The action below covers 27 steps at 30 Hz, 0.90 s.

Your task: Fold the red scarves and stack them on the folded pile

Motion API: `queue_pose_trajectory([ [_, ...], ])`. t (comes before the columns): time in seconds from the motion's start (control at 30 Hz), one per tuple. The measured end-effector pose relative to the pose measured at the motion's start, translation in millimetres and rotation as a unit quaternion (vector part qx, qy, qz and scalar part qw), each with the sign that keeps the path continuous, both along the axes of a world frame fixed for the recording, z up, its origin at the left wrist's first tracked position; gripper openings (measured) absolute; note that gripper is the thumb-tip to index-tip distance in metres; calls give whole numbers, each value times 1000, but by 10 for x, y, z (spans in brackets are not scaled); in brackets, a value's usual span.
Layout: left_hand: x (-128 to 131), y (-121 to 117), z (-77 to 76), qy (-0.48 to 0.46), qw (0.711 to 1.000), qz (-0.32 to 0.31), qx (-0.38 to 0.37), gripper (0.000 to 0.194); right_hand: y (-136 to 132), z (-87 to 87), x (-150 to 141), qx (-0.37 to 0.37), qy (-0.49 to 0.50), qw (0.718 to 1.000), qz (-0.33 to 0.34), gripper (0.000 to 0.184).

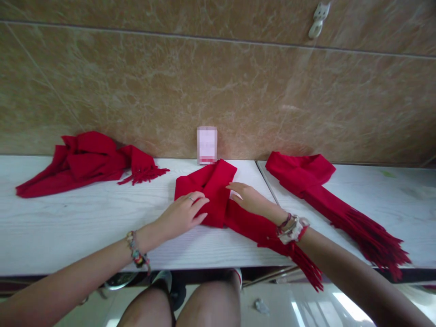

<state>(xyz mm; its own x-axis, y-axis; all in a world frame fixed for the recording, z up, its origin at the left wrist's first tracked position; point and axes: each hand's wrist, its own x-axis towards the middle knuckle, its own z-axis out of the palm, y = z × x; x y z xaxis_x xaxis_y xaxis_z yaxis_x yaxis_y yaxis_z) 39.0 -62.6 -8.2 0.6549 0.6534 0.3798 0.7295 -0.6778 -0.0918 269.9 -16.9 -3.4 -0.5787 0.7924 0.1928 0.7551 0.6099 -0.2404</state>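
Observation:
A red scarf [215,204], folded across itself, lies on the white table in front of me. Its fringed tail runs to the lower right, passes under my right wrist and hangs over the front edge. On the left part of the fold rests my left hand [190,210], fingers apart and palm down. My right hand [248,196] is at the right edge of the fold, fingers stretched out and fingertips touching or just over the cloth. Neither hand visibly grips the fabric.
A crumpled red scarf [91,161] lies to the left. Another looped red scarf [316,188] lies to the right, its fringe near the front edge. A blurred pale card [207,144] leans on the tiled wall [143,86]. A white cat-shaped hook [319,19] is above.

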Motion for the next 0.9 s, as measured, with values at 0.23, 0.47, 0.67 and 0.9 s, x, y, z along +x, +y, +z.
queue_pose_trajectory([
  [0.23, -371, 230, -75, 42, 990, -72, -111, 32, -545, -122, -9, 35, 17, 995, 95, 34],
  [0.47, -403, 288, -213, 57, 994, -88, -21, 30, -638, -326, 73, 110, -14, 986, 124, 25],
  [0.67, -410, 260, -176, 56, 992, -110, 5, 26, -591, -149, 59, 8, 49, 991, 121, 21],
  [0.9, -384, 261, -171, 63, 994, -88, -28, 35, -678, -120, -198, 43, 43, 997, 41, 53],
])
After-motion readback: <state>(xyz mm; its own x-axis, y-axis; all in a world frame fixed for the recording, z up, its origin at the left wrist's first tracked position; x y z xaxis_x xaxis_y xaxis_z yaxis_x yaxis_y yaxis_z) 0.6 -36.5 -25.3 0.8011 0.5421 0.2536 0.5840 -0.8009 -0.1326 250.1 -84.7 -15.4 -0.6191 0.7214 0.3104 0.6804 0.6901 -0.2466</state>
